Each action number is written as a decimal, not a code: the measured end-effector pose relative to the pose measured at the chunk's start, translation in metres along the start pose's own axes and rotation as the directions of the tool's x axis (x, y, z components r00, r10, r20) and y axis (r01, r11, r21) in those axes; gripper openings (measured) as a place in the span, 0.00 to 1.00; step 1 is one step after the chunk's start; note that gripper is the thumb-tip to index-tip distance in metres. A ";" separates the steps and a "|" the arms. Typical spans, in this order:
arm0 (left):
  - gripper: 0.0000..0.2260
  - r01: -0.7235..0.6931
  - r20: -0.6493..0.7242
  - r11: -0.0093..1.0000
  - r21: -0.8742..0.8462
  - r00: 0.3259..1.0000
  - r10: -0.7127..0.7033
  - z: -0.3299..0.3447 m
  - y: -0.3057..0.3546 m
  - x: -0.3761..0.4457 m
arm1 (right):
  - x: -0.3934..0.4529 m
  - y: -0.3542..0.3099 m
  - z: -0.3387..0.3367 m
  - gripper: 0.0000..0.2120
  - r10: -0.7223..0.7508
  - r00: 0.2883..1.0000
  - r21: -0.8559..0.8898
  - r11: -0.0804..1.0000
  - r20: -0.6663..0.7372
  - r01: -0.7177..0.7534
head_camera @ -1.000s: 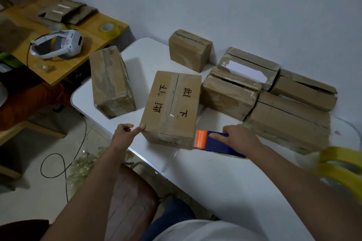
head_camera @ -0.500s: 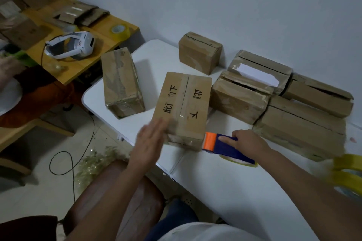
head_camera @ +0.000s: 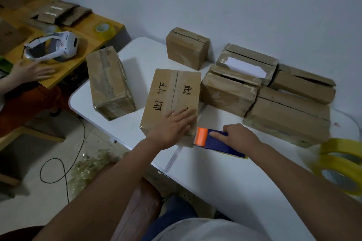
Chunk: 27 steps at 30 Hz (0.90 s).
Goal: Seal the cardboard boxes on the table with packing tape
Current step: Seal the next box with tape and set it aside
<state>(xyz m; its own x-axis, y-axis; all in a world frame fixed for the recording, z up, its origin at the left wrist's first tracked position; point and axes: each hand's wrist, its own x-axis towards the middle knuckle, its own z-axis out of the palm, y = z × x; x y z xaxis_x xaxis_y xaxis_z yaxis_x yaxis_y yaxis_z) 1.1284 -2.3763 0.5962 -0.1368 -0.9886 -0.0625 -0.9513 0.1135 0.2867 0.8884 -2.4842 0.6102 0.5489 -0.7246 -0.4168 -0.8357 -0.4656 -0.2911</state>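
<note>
White headset (head_camera: 56,48) on a yellow wooden side bench (head_camera: 82,60), flattened cardboard pieces (head_camera: 62,12) behind it, black cable (head_camera: 64,162) looping over the floor, crumpled clear plastic (head_camera: 88,168) nearby

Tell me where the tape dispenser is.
In the head view, the tape dispenser lies on the white table, under the right hand, beside the marked box.
</note>
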 end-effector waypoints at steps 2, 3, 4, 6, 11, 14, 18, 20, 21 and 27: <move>0.25 0.003 0.087 0.988 0.154 0.996 -0.017 0.011 -0.002 0.011 | 0.000 0.004 -0.008 0.26 -0.014 1.000 -0.067 0.998 -0.012 0.014; 0.26 -0.001 0.108 0.976 0.218 0.994 -0.023 0.015 -0.005 0.012 | 0.000 0.006 -0.011 0.25 -0.017 1.000 -0.079 0.997 -0.014 0.016; 0.27 0.001 0.117 0.970 0.244 0.993 -0.030 0.018 -0.008 0.011 | 0.000 0.009 -0.014 0.25 -0.019 1.000 -0.076 0.997 -0.011 0.018; 0.27 0.009 0.116 0.974 0.227 0.993 -0.036 0.020 -0.011 0.011 | 0.000 0.014 -0.017 0.26 -0.034 0.999 -0.060 0.998 -0.011 0.033; 0.27 0.001 0.101 0.977 0.215 0.995 -0.023 0.019 -0.011 0.011 | -0.006 0.025 -0.021 0.29 -0.048 0.998 -0.014 0.999 -0.029 0.047; 0.27 -0.004 0.095 0.981 0.192 0.995 -0.014 0.019 -0.009 0.010 | -0.007 0.031 -0.020 0.31 -0.065 0.997 -0.007 0.998 -0.032 0.065; 0.26 0.004 0.116 0.985 0.175 0.993 -0.025 0.019 -0.011 0.012 | -0.010 0.038 -0.017 0.36 -0.095 0.995 -0.021 0.995 -0.041 0.095; 0.26 0.011 0.116 0.985 0.174 0.993 -0.031 0.020 -0.012 0.012 | -0.015 0.051 -0.019 0.37 -0.082 0.996 -0.025 0.996 -0.032 0.081; 0.26 0.011 0.114 0.985 0.169 0.993 -0.031 0.020 -0.012 0.013 | -0.016 0.057 -0.020 0.36 -0.073 0.997 -0.034 0.997 -0.030 0.072; 0.31 0.060 0.087 0.989 0.136 0.994 -0.072 0.022 -0.010 0.011 | -0.011 0.056 -0.023 0.29 -0.030 0.999 -0.083 0.996 -0.020 0.029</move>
<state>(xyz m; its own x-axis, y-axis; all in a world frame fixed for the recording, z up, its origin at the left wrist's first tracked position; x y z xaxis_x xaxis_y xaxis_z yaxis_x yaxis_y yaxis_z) 1.1303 -2.3862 0.5714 -0.0916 -0.9819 -0.1659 -0.9865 0.0668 0.1499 0.8352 -2.5142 0.6188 0.5735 -0.7204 -0.3900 -0.8183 -0.5266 -0.2305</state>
